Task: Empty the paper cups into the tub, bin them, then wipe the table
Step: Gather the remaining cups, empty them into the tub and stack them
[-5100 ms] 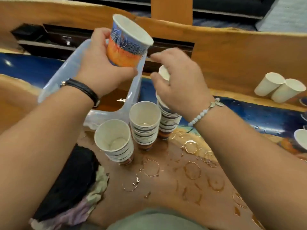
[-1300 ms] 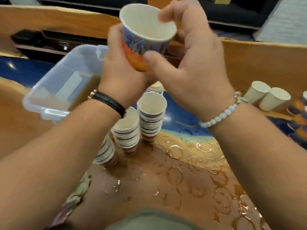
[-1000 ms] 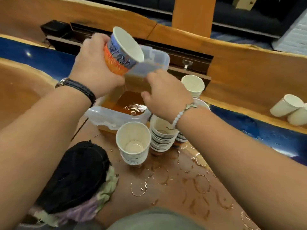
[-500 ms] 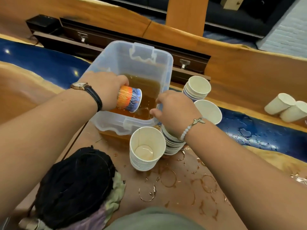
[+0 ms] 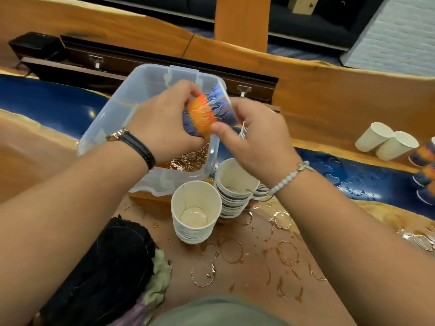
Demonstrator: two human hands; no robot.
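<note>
So half a second back the left hand (image 5: 164, 118) alone had the patterned cup (image 5: 207, 111) dipped mouth-down into the tub (image 5: 106, 118), with the right hand (image 5: 254, 137) down on one of the stacks. Now the cup's up out of the liquid and both hands are on it. The left wraps the near side and the right pinches it with thumb and fingers, having let go of the stack. The cup sits tilted on its side over the tub's right edge, orange end toward the camera. It's a bit blurry, so I can't tell if it's one cup or two nested.

My read: that one's poured out and is about to go onto a pile or get pulled apart. The brown liquid (image 5: 188, 158) in the tub is rippling.

Loads left though. The front stack (image 5: 195, 215) has a little puddle in its top cup, the second stack (image 5: 235, 184) is right beside it, and two white cups (image 5: 386, 142) lie on their sides far right. Nothing's binned yet that I can see. The counter (image 5: 35, 161) is covered in ring stains (image 5: 233, 252), and the dark cloth bundle (image 5: 101, 267) at front left sits untouched, so wiping is way off.
</note>
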